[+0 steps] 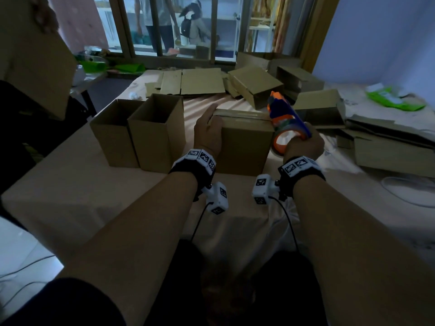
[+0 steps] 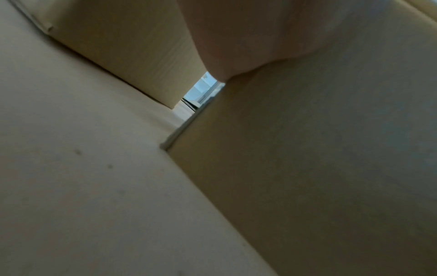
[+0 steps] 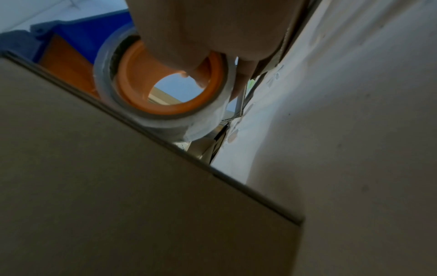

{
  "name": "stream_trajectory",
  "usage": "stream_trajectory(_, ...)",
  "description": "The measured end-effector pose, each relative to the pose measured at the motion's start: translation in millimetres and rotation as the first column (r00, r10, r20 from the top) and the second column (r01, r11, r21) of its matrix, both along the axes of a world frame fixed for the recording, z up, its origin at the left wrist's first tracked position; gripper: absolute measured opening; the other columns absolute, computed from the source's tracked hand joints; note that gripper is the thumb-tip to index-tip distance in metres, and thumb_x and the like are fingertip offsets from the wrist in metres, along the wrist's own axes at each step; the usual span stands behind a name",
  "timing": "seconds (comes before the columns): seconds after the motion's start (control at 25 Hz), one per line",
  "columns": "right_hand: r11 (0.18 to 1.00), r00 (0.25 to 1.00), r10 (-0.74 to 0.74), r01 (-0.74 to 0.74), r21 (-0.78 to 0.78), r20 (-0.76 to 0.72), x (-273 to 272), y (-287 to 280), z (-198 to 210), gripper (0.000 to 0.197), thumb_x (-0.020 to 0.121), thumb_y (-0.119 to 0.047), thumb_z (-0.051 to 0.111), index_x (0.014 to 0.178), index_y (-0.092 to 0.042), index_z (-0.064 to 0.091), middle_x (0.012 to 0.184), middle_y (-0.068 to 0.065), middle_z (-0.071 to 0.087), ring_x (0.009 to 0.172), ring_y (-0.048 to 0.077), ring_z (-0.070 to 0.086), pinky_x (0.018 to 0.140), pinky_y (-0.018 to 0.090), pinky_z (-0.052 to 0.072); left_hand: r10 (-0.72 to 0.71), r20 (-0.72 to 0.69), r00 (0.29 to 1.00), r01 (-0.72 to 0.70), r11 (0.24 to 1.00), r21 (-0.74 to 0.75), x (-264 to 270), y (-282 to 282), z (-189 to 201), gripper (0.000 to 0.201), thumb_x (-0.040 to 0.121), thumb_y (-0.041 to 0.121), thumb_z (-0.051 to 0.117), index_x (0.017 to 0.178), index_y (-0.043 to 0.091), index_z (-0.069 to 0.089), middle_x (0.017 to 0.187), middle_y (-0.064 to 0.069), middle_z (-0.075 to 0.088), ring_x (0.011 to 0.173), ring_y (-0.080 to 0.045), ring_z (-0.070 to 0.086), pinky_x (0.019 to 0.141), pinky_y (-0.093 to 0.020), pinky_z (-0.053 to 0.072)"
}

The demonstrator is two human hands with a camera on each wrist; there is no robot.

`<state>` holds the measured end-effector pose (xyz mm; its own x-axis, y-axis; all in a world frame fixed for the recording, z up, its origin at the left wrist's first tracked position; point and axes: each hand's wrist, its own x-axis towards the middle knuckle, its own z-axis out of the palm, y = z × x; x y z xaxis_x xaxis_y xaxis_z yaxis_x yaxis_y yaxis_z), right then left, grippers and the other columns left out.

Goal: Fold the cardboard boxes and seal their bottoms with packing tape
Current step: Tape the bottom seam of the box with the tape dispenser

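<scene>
A folded cardboard box (image 1: 244,142) stands bottom-up in the middle of the cloth-covered table (image 1: 70,184), with a strip of clear tape along its top seam. My left hand (image 1: 208,130) lies flat against the box's left upper edge, fingers straight; the left wrist view shows the palm (image 2: 236,37) against the box wall (image 2: 319,158). My right hand (image 1: 303,144) grips the blue-and-orange tape dispenser (image 1: 286,121) at the box's right top corner. In the right wrist view my fingers (image 3: 201,33) curl round the dispenser's tape roll (image 3: 165,89) above the box (image 3: 118,186).
Two upright open boxes (image 1: 136,130) stand just left of the taped box. Flat and half-folded cardboard (image 1: 202,81) is heaped at the back and right of the table. A green packet (image 1: 395,100) lies far right. Cables (image 1: 404,191) trail at the right edge.
</scene>
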<state>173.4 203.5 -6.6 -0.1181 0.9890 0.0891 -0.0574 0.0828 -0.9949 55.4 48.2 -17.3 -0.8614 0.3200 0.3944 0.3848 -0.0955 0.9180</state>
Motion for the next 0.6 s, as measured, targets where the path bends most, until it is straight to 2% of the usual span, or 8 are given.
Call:
stream_trajectory(0.08,1.000,1.000,0.015,-0.015,-0.005,-0.005,0.0,-1.2,1.7,0.035,0.095,-0.007,0.052,0.127,-0.015,0.062,0.125,0.003,0.064,0.116,0.017,0.060,0.101,0.030,0.048,0.034,0.001,0.999,-0.034,0.998,0.045,1.6,0.1,1.1,0.054,0.091,0.027,0.038,0.142,0.015,0.053,0.143,-0.007,0.051,0.119,-0.008,0.046,0.088,0.001,0.032)
stream_trajectory(0.16,1.000,1.000,0.020,-0.020,0.007,0.022,2.6,-1.6,4.3,0.033,0.096,-0.008,0.051,0.126,-0.015,0.063,0.123,0.003,0.064,0.113,0.017,0.060,0.100,0.029,0.048,0.064,-0.007,0.998,-0.063,0.994,0.093,6.8,-0.5,1.7,0.051,0.092,0.022,0.040,0.140,0.014,0.055,0.140,-0.004,0.051,0.117,-0.007,0.045,0.089,0.003,0.032)
stream_trajectory(0.24,0.999,0.996,0.019,-0.023,0.043,0.086,6.5,1.2,3.6,0.033,0.096,-0.009,0.051,0.127,-0.015,0.063,0.123,0.004,0.065,0.114,0.017,0.060,0.102,0.029,0.047,0.100,-0.031,0.994,-0.097,0.990,0.104,10.5,0.2,2.8,0.046,0.092,0.020,0.043,0.134,0.012,0.060,0.141,-0.003,0.046,0.121,-0.010,0.044,0.099,-0.006,0.035)
stream_trajectory(0.32,0.998,0.993,0.025,-0.032,0.059,0.118,9.7,1.8,4.0,0.036,0.096,-0.008,0.051,0.129,-0.016,0.062,0.125,0.005,0.065,0.116,0.018,0.060,0.099,0.025,0.046,0.172,-0.116,0.978,-0.169,0.985,0.037,11.8,0.1,3.6,0.037,0.095,0.012,0.048,0.130,0.013,0.062,0.154,-0.006,0.032,0.129,-0.010,0.036,0.098,0.003,0.025)
stream_trajectory(0.4,0.996,0.989,0.039,-0.050,0.071,0.140,10.3,1.5,6.1,0.036,0.095,-0.009,0.052,0.128,-0.017,0.063,0.124,0.004,0.065,0.115,0.018,0.060,0.098,0.027,0.046,0.226,-0.198,0.954,-0.228,0.974,0.014,10.7,1.0,2.8,0.033,0.096,0.006,0.050,0.122,0.016,0.068,0.157,-0.005,0.027,0.131,-0.009,0.034,0.093,0.008,0.021)
stream_trajectory(0.44,0.995,0.986,0.042,-0.055,0.080,0.160,10.6,2.1,6.7,0.035,0.095,-0.010,0.053,0.127,-0.018,0.064,0.123,0.004,0.066,0.115,0.019,0.060,0.099,0.029,0.047,0.238,-0.201,0.950,-0.240,0.971,0.014,10.5,1.4,3.0,0.030,0.096,0.007,0.050,0.112,0.017,0.072,0.155,-0.004,0.030,0.132,-0.011,0.036,0.096,0.003,0.024)
stream_trajectory(0.52,0.993,0.978,0.034,-0.056,0.103,0.204,10.9,4.1,4.4,0.033,0.094,-0.011,0.054,0.125,-0.018,0.065,0.120,0.003,0.067,0.113,0.019,0.061,0.100,0.031,0.048,0.251,-0.177,0.952,-0.257,0.966,-0.010,9.2,0.1,4.0,0.026,0.095,0.018,0.049,0.093,0.019,0.075,0.147,-0.001,0.041,0.129,-0.014,0.041,0.103,-0.016,0.033)
stream_trajectory(0.6,0.993,0.975,0.033,-0.057,0.104,0.220,11.7,6.2,2.7,0.032,0.095,-0.011,0.053,0.124,-0.016,0.066,0.120,0.005,0.067,0.114,0.020,0.061,0.094,0.024,0.044,0.297,-0.244,0.923,-0.328,0.940,-0.097,8.2,-1.6,4.7,0.032,0.092,0.031,0.045,0.089,0.021,0.076,0.132,0.004,0.052,0.122,-0.014,0.046,0.102,-0.032,0.040)
